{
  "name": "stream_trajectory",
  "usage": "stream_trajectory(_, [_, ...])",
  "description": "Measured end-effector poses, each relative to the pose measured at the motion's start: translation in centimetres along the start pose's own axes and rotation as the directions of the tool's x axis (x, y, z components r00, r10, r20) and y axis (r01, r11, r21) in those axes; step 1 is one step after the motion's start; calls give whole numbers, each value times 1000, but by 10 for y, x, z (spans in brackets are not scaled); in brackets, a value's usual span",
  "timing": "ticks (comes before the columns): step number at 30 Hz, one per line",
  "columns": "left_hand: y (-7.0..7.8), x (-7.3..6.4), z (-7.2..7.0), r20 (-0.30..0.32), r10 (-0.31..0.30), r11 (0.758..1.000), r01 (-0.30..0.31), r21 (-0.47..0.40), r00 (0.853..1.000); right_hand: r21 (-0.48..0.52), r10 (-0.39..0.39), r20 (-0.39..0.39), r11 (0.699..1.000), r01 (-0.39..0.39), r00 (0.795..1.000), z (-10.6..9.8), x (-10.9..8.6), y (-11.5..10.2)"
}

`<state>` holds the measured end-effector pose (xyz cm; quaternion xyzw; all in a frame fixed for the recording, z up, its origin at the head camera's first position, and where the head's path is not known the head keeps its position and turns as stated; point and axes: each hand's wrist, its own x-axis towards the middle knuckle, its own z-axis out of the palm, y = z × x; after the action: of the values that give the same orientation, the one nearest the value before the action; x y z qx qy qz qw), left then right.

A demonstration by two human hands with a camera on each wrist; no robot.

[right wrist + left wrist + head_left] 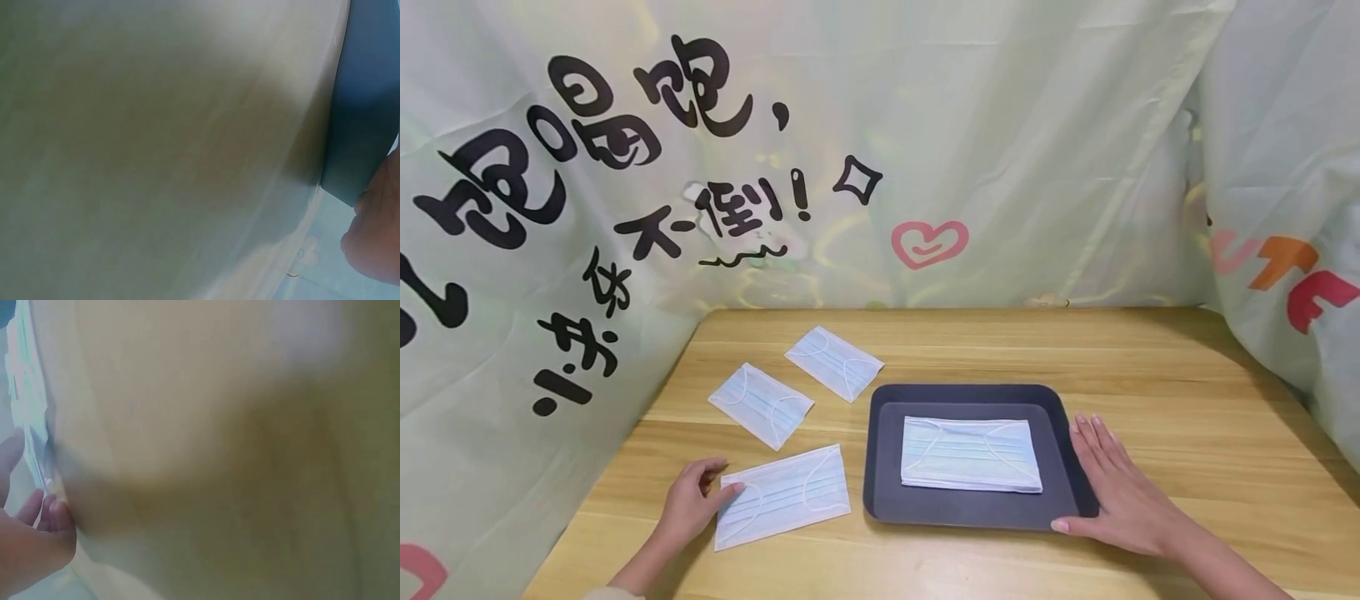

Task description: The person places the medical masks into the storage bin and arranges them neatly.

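1. Nearest, the left hand is at the left end of the near mask, which lies flat, slightly askew. Its thumb rests over that edge and its fingers curl beside it, probably because an edge is the easiest part of a thin sheet to catch. The left wrist view is blurred, so I cannot tell whether the fingertips have closed beneath it.
2. The right hand lies along the right side of the tray, fingers straight and thumb at the front corner, gripping nothing. It seems placed there to steady the tray.
3. Inside the tray sits a mask stack, edges nearly aligned, loops upward; the raised rim likely helps contain it.
4. Beyond the near mask, the middle mask and the far mask lie singly, well apart from the stack, leaving their edges reachable.
5. All rest on the wooden table.
6. Farthest back hangs a pale cloth with black lettering and a pink heart.
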<state>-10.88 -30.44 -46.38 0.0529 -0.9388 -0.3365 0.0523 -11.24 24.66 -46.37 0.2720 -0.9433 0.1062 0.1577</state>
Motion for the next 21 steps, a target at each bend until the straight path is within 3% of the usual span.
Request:
stream_trajectory(6, [3,7,-6,76,-53,998,50,35,996,1,2,10,1000,-2,1000,-2,-1,0])
stream_trajectory(10, [5,9,-10,113,-50,996,41,75,992,10,2,17,1000,-2,1000,-2,0,0])
stream_trajectory(21, [4,13,-11,150,-52,992,34,121,987,15,4,16,1000,-4,1000,-3,0,-2])
